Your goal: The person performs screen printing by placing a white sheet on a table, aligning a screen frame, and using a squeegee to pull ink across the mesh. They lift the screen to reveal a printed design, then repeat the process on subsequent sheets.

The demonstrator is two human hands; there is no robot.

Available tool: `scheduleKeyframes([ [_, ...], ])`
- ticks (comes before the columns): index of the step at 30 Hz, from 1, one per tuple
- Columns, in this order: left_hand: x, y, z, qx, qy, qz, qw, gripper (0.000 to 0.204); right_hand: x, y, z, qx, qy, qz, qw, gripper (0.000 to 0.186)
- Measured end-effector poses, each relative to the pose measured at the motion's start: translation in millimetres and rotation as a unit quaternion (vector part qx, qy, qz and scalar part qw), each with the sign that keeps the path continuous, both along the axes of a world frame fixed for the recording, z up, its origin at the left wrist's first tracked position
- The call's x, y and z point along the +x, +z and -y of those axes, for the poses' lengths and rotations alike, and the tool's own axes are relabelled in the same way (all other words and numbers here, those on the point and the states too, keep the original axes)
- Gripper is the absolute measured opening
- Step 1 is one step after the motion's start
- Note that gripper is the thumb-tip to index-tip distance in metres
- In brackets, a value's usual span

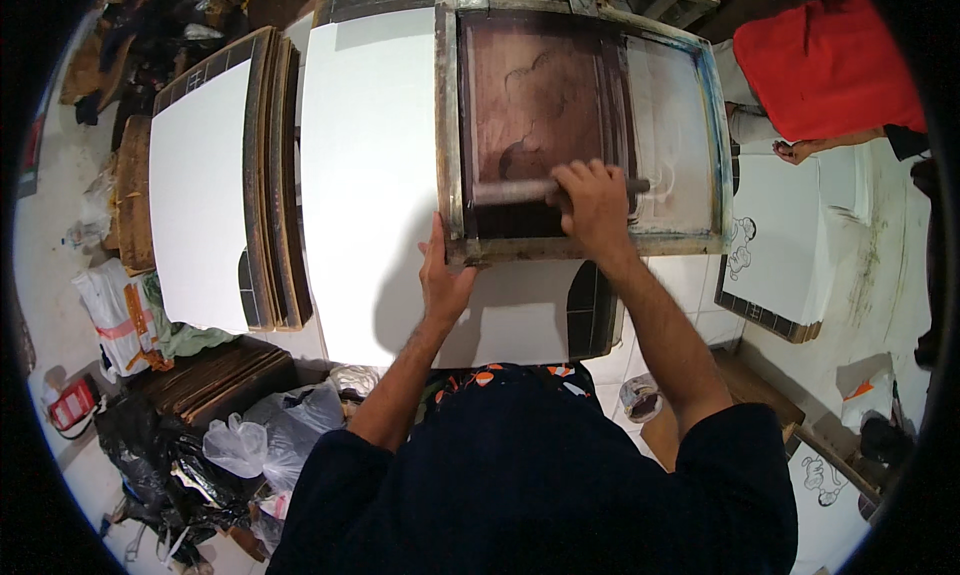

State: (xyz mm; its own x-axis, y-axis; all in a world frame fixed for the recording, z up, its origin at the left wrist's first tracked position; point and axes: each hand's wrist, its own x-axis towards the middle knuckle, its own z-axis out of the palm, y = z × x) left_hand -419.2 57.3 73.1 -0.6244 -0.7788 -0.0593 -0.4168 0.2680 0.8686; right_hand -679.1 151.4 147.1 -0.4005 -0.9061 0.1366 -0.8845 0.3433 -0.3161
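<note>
A hinged printing screen [717, 140], with a dark inked mesh panel and a paler strip at right, lies over a board bearing white paper [360, 125]. My right hand [593, 205] grips a long squeegee [510, 189] across the lower part of the dark panel. My left hand [447, 270] holds the screen's lower left corner, fingers along its side rail. The paper shows to the left of and below the screen.
Stacked boards with white paper [200, 195] stand left. Plastic bags [265, 435] and more boards lie lower left. At right, a person in red [815, 65] has a hand [790, 151] near sheets with line drawings [775, 255]. A small container [640, 400] sits below.
</note>
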Motion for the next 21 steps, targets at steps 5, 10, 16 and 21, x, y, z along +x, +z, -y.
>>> scheduleKeyframes([
  [5,2.4,-1.2,-0.3,0.011,-0.007,0.006,1.0,0.103,-118.6,-33.6,109.3,-0.039,0.006,-0.095,0.995,0.041],
  [10,2.8,-0.4,-0.8,0.004,-0.014,0.0,1.0,0.103,-203.4,-51.0,201.0,-0.078,-0.026,-0.148,0.986,0.044],
  [16,6.4,-7.1,-0.8,0.0,-0.013,-0.001,1.0,0.104,-120.8,-47.5,126.6,-0.047,-0.052,-0.098,0.993,0.039],
  [21,5.2,-9.9,-0.9,0.009,-0.019,-0.004,1.0,0.104,25.5,-6.2,-19.3,0.012,-0.057,0.019,0.998,0.049],
])
